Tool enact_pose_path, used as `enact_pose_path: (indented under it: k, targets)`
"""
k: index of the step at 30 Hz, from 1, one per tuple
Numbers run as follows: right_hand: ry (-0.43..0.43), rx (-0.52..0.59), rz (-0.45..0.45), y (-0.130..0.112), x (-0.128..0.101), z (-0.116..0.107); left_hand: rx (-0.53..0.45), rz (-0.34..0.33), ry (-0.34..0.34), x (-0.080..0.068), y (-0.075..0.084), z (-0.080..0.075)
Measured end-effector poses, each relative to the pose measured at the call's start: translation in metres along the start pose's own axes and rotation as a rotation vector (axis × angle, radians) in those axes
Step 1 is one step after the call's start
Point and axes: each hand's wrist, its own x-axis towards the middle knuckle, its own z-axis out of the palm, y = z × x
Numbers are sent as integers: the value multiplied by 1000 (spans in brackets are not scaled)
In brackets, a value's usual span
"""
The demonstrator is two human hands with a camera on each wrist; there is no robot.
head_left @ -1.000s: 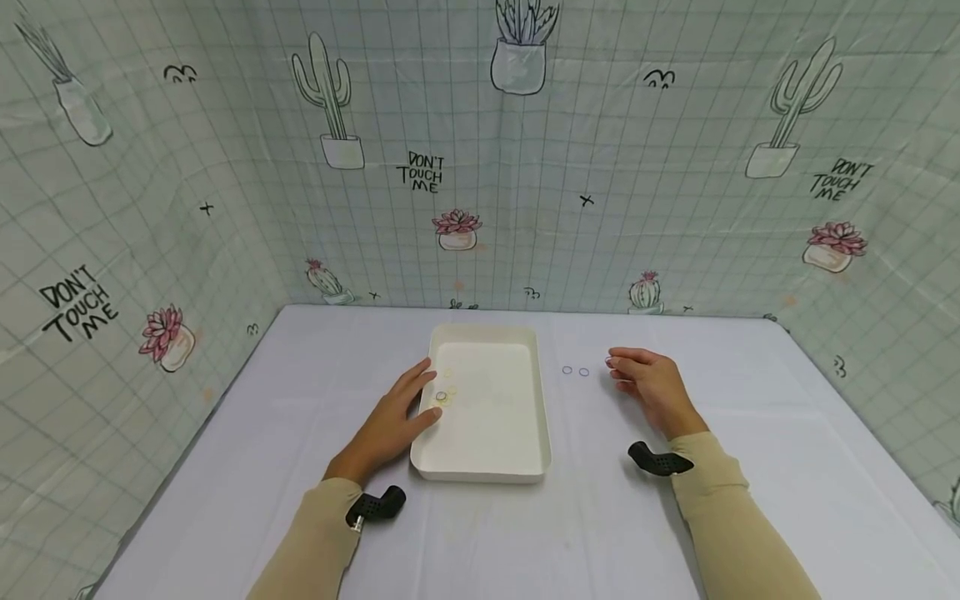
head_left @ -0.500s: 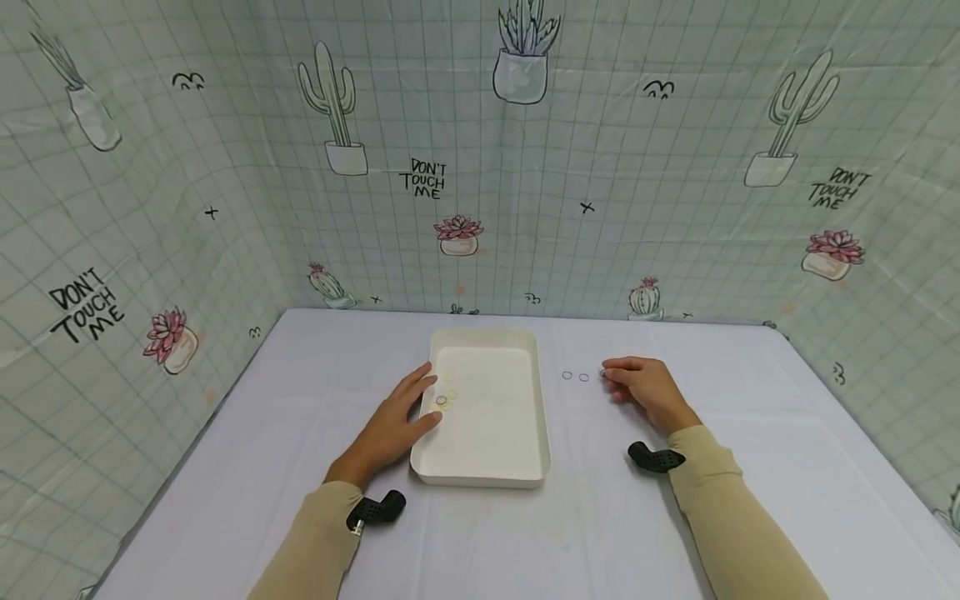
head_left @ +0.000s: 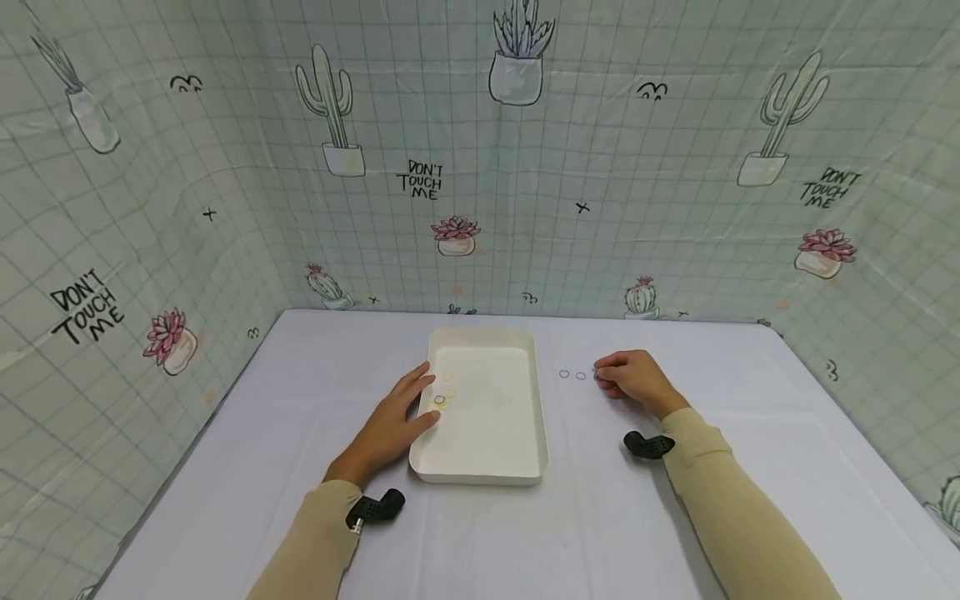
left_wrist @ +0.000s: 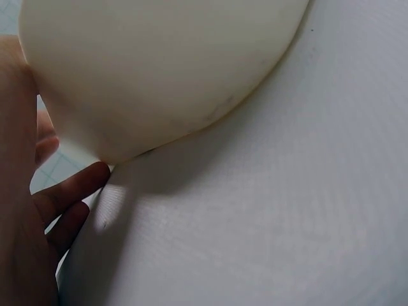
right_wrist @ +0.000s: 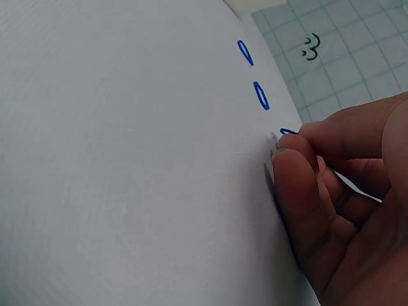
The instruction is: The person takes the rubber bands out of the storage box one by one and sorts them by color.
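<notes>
Right hand (head_left: 633,382) closer to rings (head_left: 572,375)

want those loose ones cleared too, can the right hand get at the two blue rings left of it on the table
Probably yes. The right hand rests on the table just beside the two blue rings, its fingertips pinching a third ring in the same row. Nothing lies between them; the tray sits further left.

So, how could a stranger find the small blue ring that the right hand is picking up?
Start at the white rectangular plastic tray in the middle of the white table. To its right, three small blue rings lie in a row. The one meant is the small blue ring farthest from the tray, half hidden under the right hand's fingertips; the two free blue rings are untouched.
</notes>
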Motion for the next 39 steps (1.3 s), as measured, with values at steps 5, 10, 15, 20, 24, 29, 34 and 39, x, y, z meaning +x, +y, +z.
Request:
enact_pose_path:
  k: [5, 10, 15, 20, 24, 29, 34, 39]
  targets:
    - [14, -73, -2, -1, 3, 0, -7, 10, 8, 3, 0, 3]
    - [18, -118, -32, -3, 1, 7, 15, 10, 11, 0, -5, 2]
    - [40, -143, -41, -2, -1, 11, -3, 6, 7, -2, -6, 0]
    - [45, -158, -56, -1, 1, 11, 3, 13, 17, 0, -5, 0]
    - [39, -162, -66, 1, 0, 9, 9, 14, 14, 1, -4, 2]
    - [50, -164, -73, 1, 0, 8, 6, 18, 16, 1, -3, 1]
    - [40, -176, -54, 1, 2, 9, 8, 14, 9, 0, -1, 0]
    - [45, -185, -61, -2, 4, 10, 8, 7, 7, 0, -1, -1]
